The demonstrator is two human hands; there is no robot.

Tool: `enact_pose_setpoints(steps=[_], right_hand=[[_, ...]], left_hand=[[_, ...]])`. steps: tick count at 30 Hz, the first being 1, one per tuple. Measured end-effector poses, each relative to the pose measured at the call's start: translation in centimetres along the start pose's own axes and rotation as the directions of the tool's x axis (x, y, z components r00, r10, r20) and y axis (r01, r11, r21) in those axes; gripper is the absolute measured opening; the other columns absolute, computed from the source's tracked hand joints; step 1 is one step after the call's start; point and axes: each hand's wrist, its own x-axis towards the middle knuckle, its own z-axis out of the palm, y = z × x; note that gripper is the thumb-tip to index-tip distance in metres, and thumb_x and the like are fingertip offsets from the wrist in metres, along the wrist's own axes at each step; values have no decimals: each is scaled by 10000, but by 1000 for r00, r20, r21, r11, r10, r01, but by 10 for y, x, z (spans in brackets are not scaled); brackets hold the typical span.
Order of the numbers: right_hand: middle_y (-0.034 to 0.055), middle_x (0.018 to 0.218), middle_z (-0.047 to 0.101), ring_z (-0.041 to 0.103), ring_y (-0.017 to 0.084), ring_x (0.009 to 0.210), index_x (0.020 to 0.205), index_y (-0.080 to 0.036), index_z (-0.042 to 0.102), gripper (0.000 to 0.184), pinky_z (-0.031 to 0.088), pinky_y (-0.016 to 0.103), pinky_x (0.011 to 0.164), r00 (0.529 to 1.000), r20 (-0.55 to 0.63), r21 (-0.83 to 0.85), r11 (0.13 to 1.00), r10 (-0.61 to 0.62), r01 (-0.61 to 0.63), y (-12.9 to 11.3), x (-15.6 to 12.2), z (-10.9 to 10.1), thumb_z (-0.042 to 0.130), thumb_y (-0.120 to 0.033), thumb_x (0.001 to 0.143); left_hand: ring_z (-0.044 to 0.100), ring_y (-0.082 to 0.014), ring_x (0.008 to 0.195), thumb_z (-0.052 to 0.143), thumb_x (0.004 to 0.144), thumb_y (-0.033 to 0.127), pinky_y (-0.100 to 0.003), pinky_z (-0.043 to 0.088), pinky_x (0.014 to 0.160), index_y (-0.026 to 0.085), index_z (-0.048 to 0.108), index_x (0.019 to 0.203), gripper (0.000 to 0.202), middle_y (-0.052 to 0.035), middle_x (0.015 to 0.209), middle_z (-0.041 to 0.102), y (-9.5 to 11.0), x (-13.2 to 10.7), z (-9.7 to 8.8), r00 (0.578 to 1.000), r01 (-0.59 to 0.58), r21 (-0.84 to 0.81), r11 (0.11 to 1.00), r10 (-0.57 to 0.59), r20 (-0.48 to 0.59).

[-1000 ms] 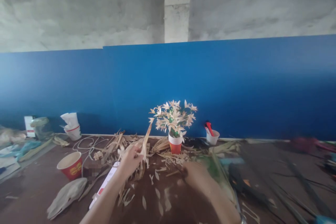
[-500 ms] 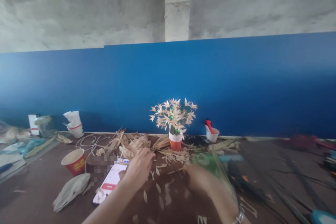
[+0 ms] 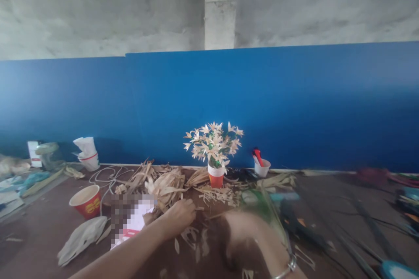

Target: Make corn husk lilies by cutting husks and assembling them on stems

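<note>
My left hand (image 3: 179, 217) rests low on the brown table (image 3: 49, 235), fingers curled in a pinch at a thin dry strip among cut scraps. A heap of dried husk leaves (image 3: 165, 183) lies just beyond it. My right hand (image 3: 248, 235) is a blur near the table's front, beside a smeared green bundle (image 3: 265, 202); its fingers do not show clearly. A small pot of pale paper-like flowers (image 3: 214, 150) stands past both hands against the blue wall.
A red paper cup (image 3: 85, 201), a white-and-red card (image 3: 132, 222) and a pale husk (image 3: 81, 237) lie to the left. A white cup holding a red tool (image 3: 261, 165), stacked white cups (image 3: 87, 154), white cable (image 3: 108, 176) and dark blurred tools (image 3: 304, 226) sit around.
My left hand let go of the tall husk strip it held up, dropped to the table and moved right onto the scraps. My right hand shifted slightly toward the front.
</note>
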Motion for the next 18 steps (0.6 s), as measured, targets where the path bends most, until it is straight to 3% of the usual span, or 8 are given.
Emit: enact_pose_setpoints(steps=[2,4,7,10,13,15,18], right_hand=[[36,658,694,663,215,594,955,-159,672,373,476,258,523,998,-61,56,998,20,-17,1,0,-2,701,-186,585],[84,892,708,668,203,814,985,-170,665,286,482,265,698,965,-264,49,999,-4,18,1,4,-2,540,-131,731],[110,1150,625,563,207,1079,946,-165,681,362,395,267,884,839,-534,-98,993,-106,63,3,16,4,497,2,683],[141,1076,648,562,262,1051,753,-133,691,237,384,331,870,802,-587,-159,987,-111,20,6,28,10,527,7,657],[91,974,682,582,225,989,816,-161,672,258,359,341,871,776,-618,-158,987,-123,31,8,28,7,458,-29,760],[58,955,686,587,195,957,907,-187,651,298,349,314,863,738,-661,-148,988,-136,49,6,22,0,425,-33,789],[65,926,680,592,200,912,910,-186,652,241,374,295,815,681,-723,-57,993,-115,107,-3,10,-8,426,-135,844]], left_hand=[[584,-204,779,521,767,99,-296,422,678,153,627,777,120,-79,805,654,-3,-2,-7,990,121,-131,984,-129,-55],[588,-184,757,504,735,95,-280,422,688,172,628,763,148,-52,793,660,-6,-1,-17,934,286,-348,893,-342,-107],[588,-163,692,510,727,153,-258,419,654,175,637,740,130,-25,724,664,-4,5,-30,791,367,-739,565,-608,-72],[547,-138,580,583,724,294,-242,402,575,150,637,724,153,-6,617,622,4,13,-35,679,228,-965,127,-731,64],[489,-96,499,668,680,385,-214,360,510,148,650,768,254,27,564,579,16,18,-34,620,39,-972,-233,-757,206],[489,-86,494,730,620,399,-200,352,493,152,656,796,312,35,568,577,23,19,-32,588,-84,-919,-384,-764,265],[525,-89,525,808,518,390,-196,383,515,133,666,820,421,21,592,604,30,20,-26,528,-183,-874,-451,-795,299]])
